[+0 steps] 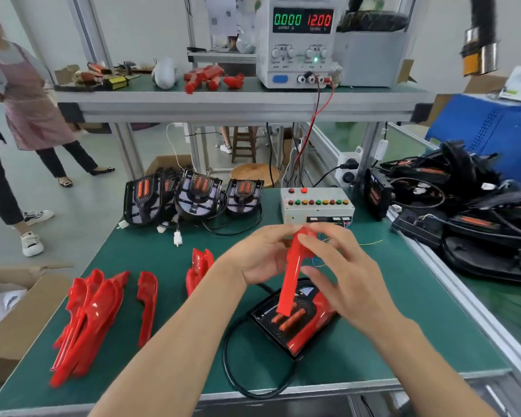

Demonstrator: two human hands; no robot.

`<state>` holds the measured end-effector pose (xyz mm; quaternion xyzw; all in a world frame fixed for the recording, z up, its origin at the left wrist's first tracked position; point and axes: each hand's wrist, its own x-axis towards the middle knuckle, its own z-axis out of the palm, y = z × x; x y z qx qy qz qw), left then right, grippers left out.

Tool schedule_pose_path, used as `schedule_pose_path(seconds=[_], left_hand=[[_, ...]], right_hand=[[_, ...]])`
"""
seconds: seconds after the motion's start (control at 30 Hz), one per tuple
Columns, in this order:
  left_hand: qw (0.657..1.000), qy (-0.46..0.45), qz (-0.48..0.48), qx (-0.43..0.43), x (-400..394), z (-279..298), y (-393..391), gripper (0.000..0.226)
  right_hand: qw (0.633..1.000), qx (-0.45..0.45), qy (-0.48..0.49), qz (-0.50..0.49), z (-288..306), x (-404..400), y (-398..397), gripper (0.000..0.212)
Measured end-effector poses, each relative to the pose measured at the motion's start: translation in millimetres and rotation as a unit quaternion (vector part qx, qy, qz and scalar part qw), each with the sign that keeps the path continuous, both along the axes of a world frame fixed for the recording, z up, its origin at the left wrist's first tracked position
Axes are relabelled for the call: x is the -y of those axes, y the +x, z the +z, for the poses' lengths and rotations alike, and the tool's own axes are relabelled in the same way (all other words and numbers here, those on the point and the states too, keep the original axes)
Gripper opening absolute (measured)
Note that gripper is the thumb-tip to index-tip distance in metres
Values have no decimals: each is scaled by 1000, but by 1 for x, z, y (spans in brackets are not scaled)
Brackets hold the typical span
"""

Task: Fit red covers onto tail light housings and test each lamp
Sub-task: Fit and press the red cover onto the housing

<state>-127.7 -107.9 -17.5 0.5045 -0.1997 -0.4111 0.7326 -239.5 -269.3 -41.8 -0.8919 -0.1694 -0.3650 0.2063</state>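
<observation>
At the centre of the frame, the left hand (262, 257) and right hand (340, 275) both pinch a red cover (292, 278) by its top end, above the black housing (286, 323). The cover looks light, stiff and glossy, probably slippery; gripping its edges seems safest.

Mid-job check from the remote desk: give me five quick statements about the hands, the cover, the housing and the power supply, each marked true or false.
1. Both hands, left hand and right hand, hold one red cover above the bench. True.
2. The housing under the hands has no red cover on it. False: one red cover already sits on its right side.
3. The power supply reads 12.00 volts and 0.000 amps. True.
4. The spare covers lie to the right of the housing. False: they lie to its left.
5. The test box stands on the upper shelf. False: it stands on the green bench mat.
</observation>
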Motion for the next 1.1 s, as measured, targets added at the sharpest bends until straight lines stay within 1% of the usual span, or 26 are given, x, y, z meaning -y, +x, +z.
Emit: schedule_pose_path(seconds=[0.07,0.13,0.17,0.2,0.23,0.27,0.3,0.33,0.37,0.4,0.43,0.5,0.6,0.63,0.73,0.77,0.87,0.9,0.97,1.1], left_hand=[[999,-18,-41,-17,-2,-7,-1,28],[996,-38,-63,-44,-2,-11,-4,31],[997,-29,-54,-55,-2,-11,-5,32],[999,3,-22,-45,-2,-9,-6,34],[997,66,36,2,-3,-8,-6,38],[980,150,108,76,-5,-8,-6,41],[943,228,187,157,-8,-10,-6,42],[892,291,254,233,-13,-12,-8,41],[844,344,284,299,-20,-14,-13,40],[807,389,278,348,-27,-16,-19,40],[782,427,255,375,-34,-18,-24,40],[761,476,232,374,-49,-23,-34,39],[716,522,263,382,-67,-28,-54,44],[717,527,257,376,-70,-32,-62,46],[751,540,192,329,-68,-45,-79,46],[768,534,178,305,-67,-49,-82,45],[856,449,196,167,-60,-60,-85,37],[874,418,212,125,-58,-63,-86,34],[895,369,242,69,-54,-69,-86,29],[915,292,279,-2,-47,-72,-88,18]], right_hand=[[998,34,-50,34,8,1,7,35],[993,58,-98,42,13,1,13,30],[991,63,-115,38,15,2,16,29],[989,64,-128,33,18,4,19,29],[988,58,-139,31,20,6,22,28],[988,41,-147,30,22,9,26,28],[987,12,-156,30,24,13,30,27],[985,-26,-168,33,25,16,34,26],[981,-76,-178,35,24,19,37,25],[973,-133,-183,38,22,21,40,24],[964,-187,-182,43,19,22,41,23],[948,-261,-175,53,10,23,43,21],[927,-327,-176,49,2,23,42,25],[922,-341,-180,44,-1,22,42,25],[913,-365,-178,46,-7,19,44,26],[911,-371,-173,50,-9,18,44,26],[909,-383,-156,52,-14,17,45,28],[909,-384,-152,54,-17,17,45,29],[910,-383,-144,59,-20,20,45,29],[913,-390,-103,66,-26,29,48,26]])
